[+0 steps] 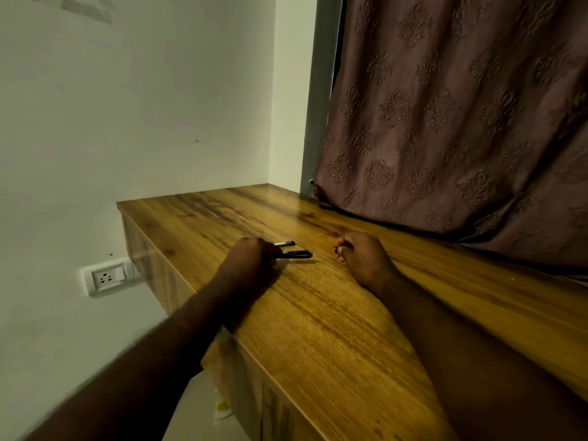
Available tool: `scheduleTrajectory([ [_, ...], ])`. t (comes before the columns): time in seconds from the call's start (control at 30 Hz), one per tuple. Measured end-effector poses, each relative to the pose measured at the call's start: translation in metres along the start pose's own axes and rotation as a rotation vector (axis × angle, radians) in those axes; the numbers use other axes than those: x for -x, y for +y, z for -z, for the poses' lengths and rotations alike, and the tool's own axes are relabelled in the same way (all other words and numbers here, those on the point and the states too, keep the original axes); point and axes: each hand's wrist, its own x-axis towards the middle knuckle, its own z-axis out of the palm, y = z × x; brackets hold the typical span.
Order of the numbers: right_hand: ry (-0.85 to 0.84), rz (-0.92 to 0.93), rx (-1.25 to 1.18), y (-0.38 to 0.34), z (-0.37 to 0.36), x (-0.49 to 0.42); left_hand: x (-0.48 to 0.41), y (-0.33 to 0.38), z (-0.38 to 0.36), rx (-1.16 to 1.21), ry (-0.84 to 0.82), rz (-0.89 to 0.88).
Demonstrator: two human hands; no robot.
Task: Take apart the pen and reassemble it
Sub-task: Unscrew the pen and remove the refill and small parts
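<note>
Two hands rest on the wooden counter (318, 313), well in from its left edge: the left hand (248, 259) is closed around a black pen (294, 255) whose pale tip points right toward the right hand (362, 254). A second dark pen piece (285, 244) with a white band lies just behind the pen, on the wall side, partly hidden by the left hand. The right hand is curled, fingertips pinched on something small and dark that I cannot identify, a short way from the pen tip and near the brown curtain (461, 122)
</note>
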Motion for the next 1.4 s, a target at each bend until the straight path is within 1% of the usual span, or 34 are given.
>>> scheduleTrajectory([
  [0.03,-0.018,0.032,0.074,-0.001,0.0,0.001,0.0,0.0,-0.001,0.007,0.006,-0.003],
  [0.1,-0.043,0.05,0.142,-0.001,0.0,0.002,-0.001,-0.002,-0.003,0.008,0.006,-0.001],
  [0.3,-0.077,0.084,0.194,0.001,-0.002,0.001,-0.002,-0.005,-0.004,0.013,-0.02,0.03],
  [0.6,-0.075,0.094,0.189,0.0,-0.001,0.001,-0.002,-0.006,-0.001,0.033,-0.111,0.029],
  [0.93,-0.086,0.062,0.142,0.005,-0.004,0.0,-0.003,-0.006,-0.005,0.036,-0.102,0.051],
  [1.03,-0.056,0.053,0.11,0.006,-0.004,0.001,-0.003,-0.007,-0.006,0.028,-0.093,0.048],
  [1.17,0.148,0.107,0.006,-0.001,-0.002,0.005,-0.004,-0.009,-0.007,0.042,-0.09,0.055],
  [1.2,0.16,0.106,-0.052,-0.004,-0.003,0.007,-0.004,-0.009,-0.007,0.049,-0.081,0.057],
  [1.23,0.141,0.094,-0.118,-0.008,-0.004,0.009,-0.004,-0.008,-0.008,0.055,-0.072,0.057],
  [1.3,0.049,0.044,-0.228,-0.013,-0.007,0.012,-0.003,-0.007,-0.009,0.06,-0.053,0.054],
  [1.4,-0.075,-0.007,-0.33,-0.017,-0.011,0.016,-0.003,-0.005,-0.008,0.061,-0.043,0.055],
])
